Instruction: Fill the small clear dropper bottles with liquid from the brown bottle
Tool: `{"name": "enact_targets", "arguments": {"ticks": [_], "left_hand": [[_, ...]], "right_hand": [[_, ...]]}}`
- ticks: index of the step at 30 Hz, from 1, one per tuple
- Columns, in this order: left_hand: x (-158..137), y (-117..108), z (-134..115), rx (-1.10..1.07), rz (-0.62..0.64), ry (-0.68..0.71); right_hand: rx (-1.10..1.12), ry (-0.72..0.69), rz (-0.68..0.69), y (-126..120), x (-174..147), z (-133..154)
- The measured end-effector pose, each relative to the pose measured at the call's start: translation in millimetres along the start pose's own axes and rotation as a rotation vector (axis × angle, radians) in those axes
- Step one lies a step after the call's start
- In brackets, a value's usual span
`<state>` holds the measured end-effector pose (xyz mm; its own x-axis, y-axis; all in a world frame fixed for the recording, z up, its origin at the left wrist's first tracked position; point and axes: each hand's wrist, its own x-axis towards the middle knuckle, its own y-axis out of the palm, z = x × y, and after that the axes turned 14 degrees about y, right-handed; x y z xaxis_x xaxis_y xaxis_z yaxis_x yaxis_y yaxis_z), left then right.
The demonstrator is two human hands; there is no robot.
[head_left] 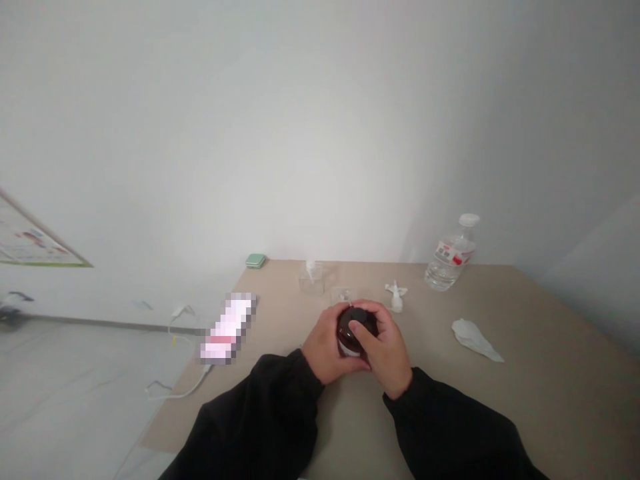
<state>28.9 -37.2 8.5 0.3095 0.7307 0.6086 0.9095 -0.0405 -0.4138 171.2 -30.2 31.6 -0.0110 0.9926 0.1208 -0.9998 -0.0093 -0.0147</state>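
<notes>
Between my two hands is a dark brown bottle (pixel 349 345) with a black cap (pixel 361 319), above the near middle of the table. My left hand (pixel 324 343) wraps round the bottle's left side and front. My right hand (pixel 391 350) closes on its upper right, with the thumb resting over the cap. Just behind my hands lies a clear transparent container (pixel 344 293), partly hidden by them. A clear square bottle (pixel 312 280) with a white top stands farther back, and a small white pump top (pixel 396 297) is behind my right hand.
A large water bottle (pixel 452 257) stands at the back right by the wall. Crumpled white tissue (pixel 475 339) lies on the right of the table (pixel 545 373). On the left are a phone (pixel 229 327) with a white cable (pixel 193 390) and a small green case (pixel 255 261).
</notes>
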Motion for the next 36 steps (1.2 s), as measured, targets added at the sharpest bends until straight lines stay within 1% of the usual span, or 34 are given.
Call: {"name": "enact_targets", "arguments": {"ticks": [2, 8, 14, 22, 25, 28, 30, 34, 36], "left_hand": [[2, 4, 0, 0.011, 0.018, -0.041], [1, 5, 1, 0.011, 0.046, -0.078], [-1, 6, 7, -0.008, 0.035, -0.09], [-2, 7, 10, 0.045, 0.043, -0.14], [-2, 6, 11, 0.033, 0.036, -0.145], [-3, 5, 12, -0.006, 0.034, -0.112], [-3, 6, 13, -0.022, 0.033, -0.095], [-4, 7, 14, -0.02, 0.012, -0.09], [-3, 8, 13, -0.018, 0.004, -0.089]], "right_hand": [[0.002, -0.029, 0.005, 0, 1, 0], [-0.037, -0.125, 0.052, -5, 6, 2], [-0.04, -0.161, 0.081, -7, 7, 2], [-0.093, -0.213, 0.165, -12, 11, 7], [-0.112, -0.219, 0.224, -17, 16, 7], [-0.141, -0.221, 0.311, -23, 21, 5], [-0.125, -0.215, 0.343, -24, 23, 1], [-0.034, -0.188, 0.314, -20, 23, -9], [0.028, -0.138, 0.276, -16, 21, -12]]}}
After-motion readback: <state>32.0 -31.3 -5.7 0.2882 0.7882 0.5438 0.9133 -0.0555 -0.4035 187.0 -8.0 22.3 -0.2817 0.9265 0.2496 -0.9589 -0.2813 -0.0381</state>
